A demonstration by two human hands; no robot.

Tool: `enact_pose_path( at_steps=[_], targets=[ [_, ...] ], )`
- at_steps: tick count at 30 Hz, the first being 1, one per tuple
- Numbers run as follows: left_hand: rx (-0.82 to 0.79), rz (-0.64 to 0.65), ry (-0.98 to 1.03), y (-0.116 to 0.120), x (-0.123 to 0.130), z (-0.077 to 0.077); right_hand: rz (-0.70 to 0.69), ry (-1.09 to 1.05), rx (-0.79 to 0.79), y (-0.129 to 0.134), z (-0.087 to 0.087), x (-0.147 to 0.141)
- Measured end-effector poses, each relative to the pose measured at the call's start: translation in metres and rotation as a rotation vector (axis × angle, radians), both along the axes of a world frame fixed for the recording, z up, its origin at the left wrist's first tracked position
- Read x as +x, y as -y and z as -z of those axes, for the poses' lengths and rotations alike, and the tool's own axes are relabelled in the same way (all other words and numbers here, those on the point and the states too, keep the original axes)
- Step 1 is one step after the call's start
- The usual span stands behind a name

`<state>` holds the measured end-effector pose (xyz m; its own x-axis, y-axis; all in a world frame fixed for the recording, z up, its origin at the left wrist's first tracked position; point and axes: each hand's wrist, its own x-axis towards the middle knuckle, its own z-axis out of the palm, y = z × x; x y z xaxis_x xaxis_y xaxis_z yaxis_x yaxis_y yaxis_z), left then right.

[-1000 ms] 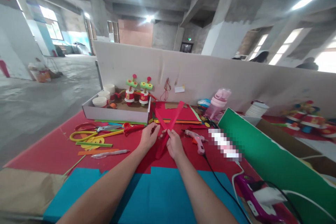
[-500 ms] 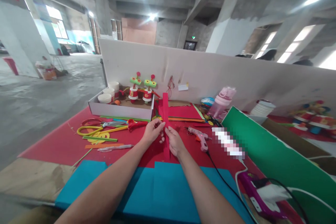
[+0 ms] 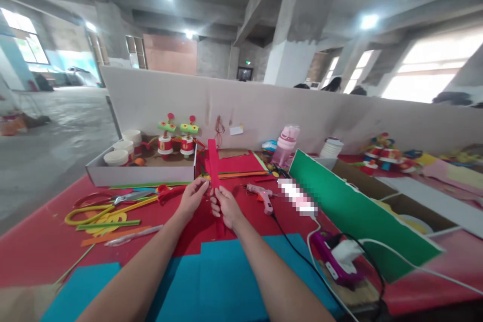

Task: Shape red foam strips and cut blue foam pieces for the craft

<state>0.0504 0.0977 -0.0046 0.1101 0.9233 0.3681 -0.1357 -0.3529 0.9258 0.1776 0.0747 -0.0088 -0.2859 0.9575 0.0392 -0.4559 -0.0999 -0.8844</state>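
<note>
Upright in front of me stands a long red paper strip [image 3: 213,158]. My right hand [image 3: 227,207] is closed around its lower part, thumb on the near side. Close to the strip's left edge is my left hand [image 3: 193,197], its fingers curled and thumb and fingertips pinched together. Whatever may be between those fingertips is too small to make out. Left of that hand lie red-handled scissors [image 3: 132,197] and a yellow fuzzy stem [image 3: 81,215]. A pink glue gun [image 3: 263,196] rests to the right of my right hand.
A white box [image 3: 139,176] at the back left holds paper cups and two cup figures. Blue sheets [image 3: 241,271] lie along the front edge. To the right are a green board [image 3: 354,211], a purple power strip [image 3: 335,261] with cables, and a pink bottle [image 3: 286,145].
My view has turned to the right, so the table things appear further left. My left fingers have drawn slightly away from the strip, while my right hand still grips it.
</note>
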Motion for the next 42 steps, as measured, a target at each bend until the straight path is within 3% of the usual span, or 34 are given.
enact_pose_path(
  at_steps=[6,11,18,25,33,42],
  targets=[
    [-0.169,0.209,0.048,-0.004,-0.006,0.005,-0.122,-0.026,-0.047,0.002,-0.008,0.008],
    [-0.224,0.258,0.101,-0.001,-0.009,0.0,-0.267,-0.016,-0.044,0.004,-0.009,0.012],
    [-0.263,0.296,0.147,0.002,-0.01,-0.004,-0.356,-0.04,-0.06,0.009,-0.011,0.013],
    [-0.266,0.331,0.151,0.005,-0.009,-0.006,-0.457,-0.026,-0.177,0.007,-0.015,0.014],
    [-0.218,0.287,0.156,0.005,-0.009,-0.009,-0.316,0.154,-0.05,0.011,-0.017,0.011],
    [-0.213,0.333,0.157,0.002,-0.015,-0.008,-0.335,0.401,0.058,0.012,-0.024,0.023]
  ],
)
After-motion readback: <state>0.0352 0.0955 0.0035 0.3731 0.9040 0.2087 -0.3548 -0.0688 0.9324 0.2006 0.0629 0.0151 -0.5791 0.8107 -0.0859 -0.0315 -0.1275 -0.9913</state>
